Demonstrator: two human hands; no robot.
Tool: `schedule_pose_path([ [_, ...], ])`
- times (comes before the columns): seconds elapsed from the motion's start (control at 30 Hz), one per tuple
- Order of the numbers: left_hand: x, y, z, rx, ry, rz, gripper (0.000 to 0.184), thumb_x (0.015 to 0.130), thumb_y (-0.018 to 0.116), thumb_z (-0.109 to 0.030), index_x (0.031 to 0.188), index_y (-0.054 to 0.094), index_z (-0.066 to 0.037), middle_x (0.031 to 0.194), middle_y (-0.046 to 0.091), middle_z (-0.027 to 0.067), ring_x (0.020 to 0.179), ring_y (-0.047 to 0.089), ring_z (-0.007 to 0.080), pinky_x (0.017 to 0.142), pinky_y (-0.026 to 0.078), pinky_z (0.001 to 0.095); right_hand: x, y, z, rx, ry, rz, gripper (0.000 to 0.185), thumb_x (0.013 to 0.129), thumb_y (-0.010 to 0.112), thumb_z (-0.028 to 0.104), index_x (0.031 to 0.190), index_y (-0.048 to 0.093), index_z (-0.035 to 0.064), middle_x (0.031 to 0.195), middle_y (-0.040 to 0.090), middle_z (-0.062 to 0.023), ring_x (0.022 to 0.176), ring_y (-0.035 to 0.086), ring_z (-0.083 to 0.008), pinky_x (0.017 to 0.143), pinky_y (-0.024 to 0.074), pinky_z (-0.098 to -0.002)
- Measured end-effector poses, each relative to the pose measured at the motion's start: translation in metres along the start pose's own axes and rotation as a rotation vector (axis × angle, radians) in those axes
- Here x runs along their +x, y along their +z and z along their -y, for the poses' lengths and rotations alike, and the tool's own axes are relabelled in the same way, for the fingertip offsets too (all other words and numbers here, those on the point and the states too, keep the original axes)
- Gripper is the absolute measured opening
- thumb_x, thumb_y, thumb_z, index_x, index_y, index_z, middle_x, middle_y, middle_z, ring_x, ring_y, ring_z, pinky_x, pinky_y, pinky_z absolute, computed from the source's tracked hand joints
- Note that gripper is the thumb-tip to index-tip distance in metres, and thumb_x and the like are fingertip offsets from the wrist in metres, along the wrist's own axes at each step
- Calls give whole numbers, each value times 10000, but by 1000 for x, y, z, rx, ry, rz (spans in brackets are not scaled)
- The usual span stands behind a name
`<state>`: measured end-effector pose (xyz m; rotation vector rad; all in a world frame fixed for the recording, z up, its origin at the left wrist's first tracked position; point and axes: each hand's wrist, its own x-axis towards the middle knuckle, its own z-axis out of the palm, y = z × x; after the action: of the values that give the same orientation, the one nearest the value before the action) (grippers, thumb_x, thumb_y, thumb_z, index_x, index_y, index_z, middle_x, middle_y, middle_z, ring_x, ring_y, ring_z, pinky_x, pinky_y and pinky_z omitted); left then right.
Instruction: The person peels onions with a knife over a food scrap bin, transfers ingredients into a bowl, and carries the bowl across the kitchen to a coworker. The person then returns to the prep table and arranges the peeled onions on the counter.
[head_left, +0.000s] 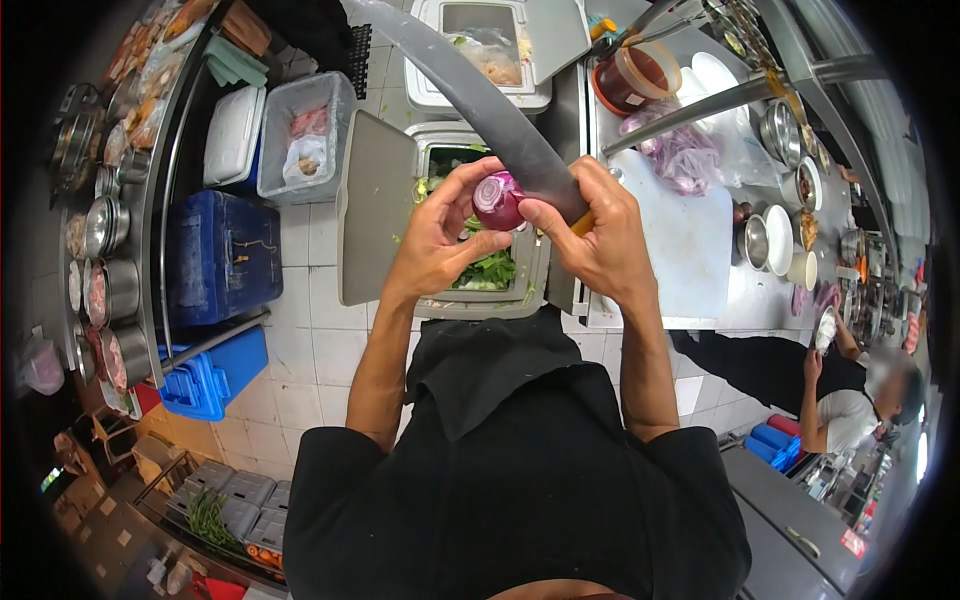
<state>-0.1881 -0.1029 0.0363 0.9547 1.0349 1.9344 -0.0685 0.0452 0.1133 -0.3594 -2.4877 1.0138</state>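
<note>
A red onion with a cut, ringed face is held in my left hand, its fingers curled round the left side. My right hand is closed on a large knife near the orange handle. The broad blade slants up and to the left, its lower part right beside the onion. My right thumb reaches towards the onion's lower right side. Below both hands stands an open bin with green leafy scraps inside.
A white cutting board lies on the steel counter at right, near purple-filled plastic bags. Another open bin stands ahead. A clear tub and blue box are left. A co-worker stands at far right.
</note>
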Motion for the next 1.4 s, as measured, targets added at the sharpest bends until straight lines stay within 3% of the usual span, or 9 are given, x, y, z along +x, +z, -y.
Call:
schedule_pose_path([
  [0.33,3,-15,16,11,98,-41,642,842,694,-7,1395,373,48,1427,430,160,1289,469,227,1050,420,340,-16,9,12,45,-171,94,336,842,743,248,889,582,-43,819,532,-133,694,608,-271,572,476,-343],
  [0.4,1,-17,15,-274,48,-4,673,838,669,29,1421,335,55,1427,422,183,1301,457,235,1051,419,337,-16,5,7,251,177,88,257,898,677,215,928,589,-25,853,545,-129,723,619,-276,591,481,-356],
  [0.43,-1,-9,4,-190,33,8,695,874,632,-86,1452,274,60,1421,420,205,1275,479,249,1039,424,345,-12,-1,18,288,292,34,188,937,615,176,970,588,-7,864,554,-130,739,616,-275,605,479,-366],
  [0.57,3,9,9,-660,0,27,732,881,503,-314,1473,246,31,1342,484,208,1073,552,254,903,429,334,-8,9,10,225,253,-106,205,955,595,166,1022,557,-24,906,586,-164,766,622,-308,660,479,-359],
  [0.67,5,15,15,-867,39,-20,711,856,511,-277,1464,277,8,1284,514,193,1033,550,242,844,416,317,-9,16,29,349,384,-128,202,958,591,159,1025,547,-27,914,598,-183,758,619,-328,687,482,-376],
  [0.9,6,20,21,-634,-20,-295,606,1021,306,-517,1402,373,-50,1176,592,99,958,584,164,781,446,290,-6,27,31,244,251,-130,173,941,596,114,1031,540,-23,886,627,-212,797,645,-363,695,490,-406],
  [1.03,7,23,15,-553,-9,-348,557,1029,341,-468,1397,377,-52,1177,592,94,973,600,137,764,463,265,-4,27,33,229,258,-124,173,934,600,106,1032,540,-24,891,625,-216,800,638,-379,699,488,-412],
  [1.1,6,24,15,-431,22,-342,579,1034,338,-438,1410,328,3,1205,592,106,1071,594,151,962,453,298,-4,28,33,248,256,-126,168,932,600,104,1023,539,-23,891,619,-221,797,631,-390,699,484,-421],
  [1.4,5,20,2,-133,22,-276,620,990,436,-489,1402,337,-36,1150,523,88,995,573,109,814,472,224,-5,21,37,184,293,-30,180,949,579,133,984,501,-25,874,575,-229,778,584,-425,688,451,-445],
])
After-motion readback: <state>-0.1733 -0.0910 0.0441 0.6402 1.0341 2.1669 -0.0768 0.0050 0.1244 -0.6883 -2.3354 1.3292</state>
